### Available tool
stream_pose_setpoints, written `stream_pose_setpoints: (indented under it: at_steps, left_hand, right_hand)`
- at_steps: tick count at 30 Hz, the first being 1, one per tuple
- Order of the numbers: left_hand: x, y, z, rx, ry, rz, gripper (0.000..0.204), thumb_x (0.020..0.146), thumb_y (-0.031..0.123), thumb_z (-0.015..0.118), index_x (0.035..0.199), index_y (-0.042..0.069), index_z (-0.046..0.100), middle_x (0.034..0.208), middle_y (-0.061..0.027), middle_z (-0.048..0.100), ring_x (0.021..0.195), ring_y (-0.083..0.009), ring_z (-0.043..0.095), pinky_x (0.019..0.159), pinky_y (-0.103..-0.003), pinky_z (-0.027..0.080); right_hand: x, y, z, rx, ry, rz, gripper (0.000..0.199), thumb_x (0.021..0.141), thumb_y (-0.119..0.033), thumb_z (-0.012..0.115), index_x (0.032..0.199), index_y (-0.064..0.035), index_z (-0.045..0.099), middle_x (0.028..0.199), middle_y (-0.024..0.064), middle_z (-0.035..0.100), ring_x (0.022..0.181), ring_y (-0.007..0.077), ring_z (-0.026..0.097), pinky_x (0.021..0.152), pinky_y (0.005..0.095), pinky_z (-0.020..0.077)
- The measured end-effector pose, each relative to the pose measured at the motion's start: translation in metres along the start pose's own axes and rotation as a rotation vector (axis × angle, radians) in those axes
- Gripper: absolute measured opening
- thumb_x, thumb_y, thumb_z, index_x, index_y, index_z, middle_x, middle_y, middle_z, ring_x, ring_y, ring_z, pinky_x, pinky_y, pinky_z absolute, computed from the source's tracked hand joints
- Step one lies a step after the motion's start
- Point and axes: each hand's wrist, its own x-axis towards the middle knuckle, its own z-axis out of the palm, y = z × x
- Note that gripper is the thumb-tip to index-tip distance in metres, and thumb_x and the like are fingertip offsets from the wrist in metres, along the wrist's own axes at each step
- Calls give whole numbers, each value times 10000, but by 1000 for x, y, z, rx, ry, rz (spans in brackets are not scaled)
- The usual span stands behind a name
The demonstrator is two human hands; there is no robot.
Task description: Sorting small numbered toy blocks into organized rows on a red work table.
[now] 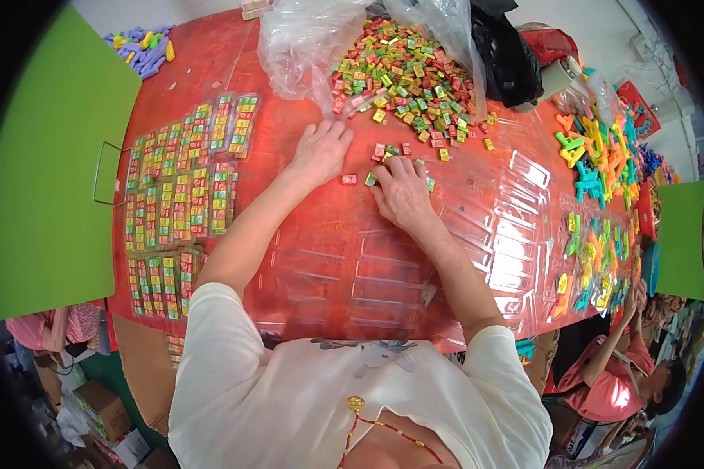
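My left hand [323, 150] lies with its fingers stretched forward at the near edge of a clear plastic bag [301, 55]. No item shows in it. My right hand [401, 187] is cupped palm down over a few small block-shaped packs, its fingers bent and closed round some of them. A green pack [370, 179] sits by its thumb; a red pack [350, 180] lies apart to the left. Beyond both hands a big heap of small red, green and yellow packs [411, 74] spills from the bag. Clear moulded trays [391, 270] lie in front of me.
Filled trays of packs [181, 199] stand in rows on the left of the red table [281, 211], beside a green panel [55, 172]. A black bag [504, 59] is behind the heap. Colourful toy pieces [602, 156] pile up on the right. A co-worker [614, 367] sits at lower right.
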Motion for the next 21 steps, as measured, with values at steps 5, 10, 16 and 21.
stream_pose_setpoints:
  at_steps: [5,10,16,21]
  left_hand:
    - [-54,3,-31,-162,-99,-268,321,870,119,570,1178,40,605,1096,-159,593,1109,-338,568,901,-451,467]
    - [-84,-23,-59,-561,-9,-388,427,878,98,548,1303,57,532,1184,-200,564,1084,-405,581,895,-465,487]
    - [-86,-11,-79,-370,-244,-444,445,857,182,629,1283,104,523,1194,-185,567,1085,-387,597,876,-489,492]
    - [-90,1,-68,-168,-356,-429,512,821,220,707,1287,125,519,1127,-165,585,1079,-364,602,883,-478,463]
  right_hand:
    - [6,-3,3,-8,-44,-19,257,785,-180,707,1015,-92,634,1042,94,569,1018,287,556,893,450,425]
    - [16,-13,7,90,42,-43,264,763,-142,674,1018,-80,643,1058,94,581,1001,279,571,897,461,412]
    - [35,-45,17,100,1,-91,305,765,-176,711,1054,-100,652,1045,88,570,1000,281,568,898,466,409]
    - [40,-58,34,97,-8,-166,256,744,-177,719,979,-84,673,986,95,552,979,266,557,877,446,398]
